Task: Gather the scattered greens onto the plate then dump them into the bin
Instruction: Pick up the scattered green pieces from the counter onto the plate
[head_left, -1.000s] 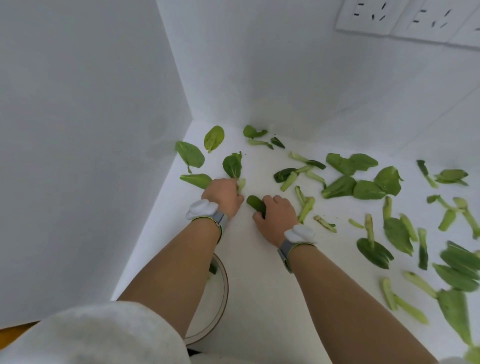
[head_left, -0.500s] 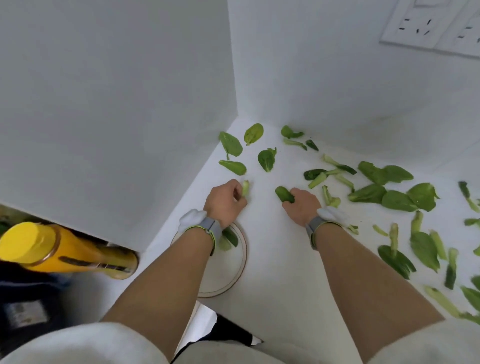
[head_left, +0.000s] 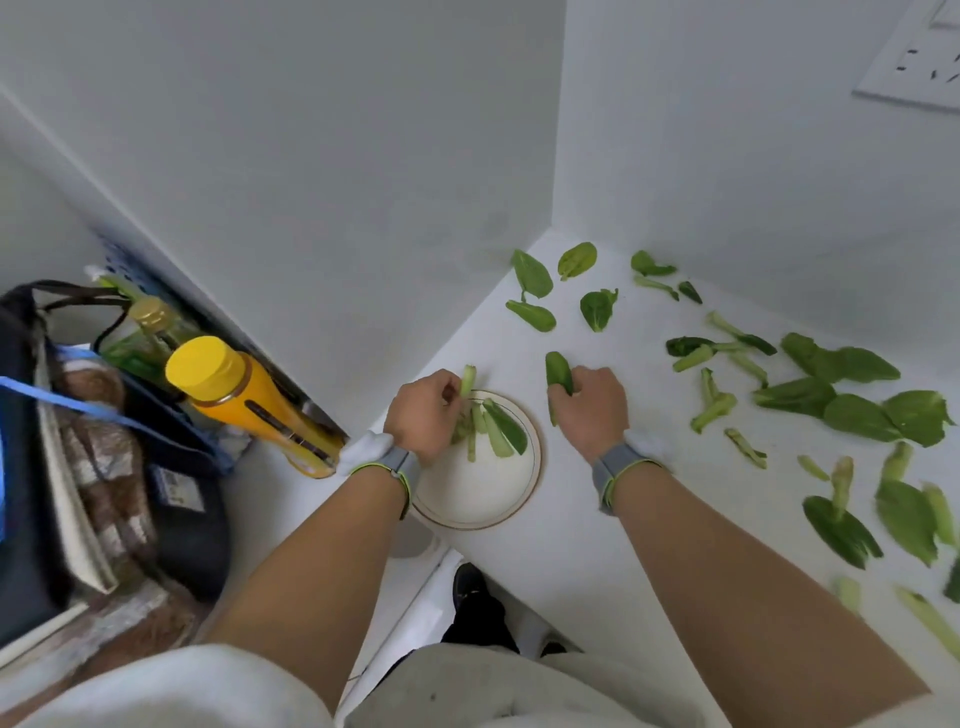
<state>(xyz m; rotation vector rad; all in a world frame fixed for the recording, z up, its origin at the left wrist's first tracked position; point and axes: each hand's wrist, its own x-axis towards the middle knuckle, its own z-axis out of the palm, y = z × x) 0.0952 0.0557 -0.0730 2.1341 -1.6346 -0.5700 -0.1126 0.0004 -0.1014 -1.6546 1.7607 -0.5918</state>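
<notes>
1. At the near left corner of the white table (head_left: 571, 545), in the head view, a round white plate (head_left: 498, 499) with a thin brown rim sits beside the table edge.
2. The left hand (head_left: 423, 415) hovers over the plate's far left rim, its grip closed on a pale green stem (head_left: 467, 380) that sticks up past the fingers.
3. Several stems and a dark leaf (head_left: 493, 428) already lie on the far part of the plate, just right of the left hand and touching it.
4. The right hand (head_left: 589, 405) rests on the table just right of the plate, its grip pinched on a dark green leaf (head_left: 558, 371) that juts out beyond the fingertips.
5. The scattered greens (head_left: 841, 395) lie across the table, beyond and to the right of the right hand, well apart from the plate.
6. Both wrists wear grey bands.
7. Left of the table, lower down, a yellow-capped bottle (head_left: 244, 395) stands among bags.
</notes>
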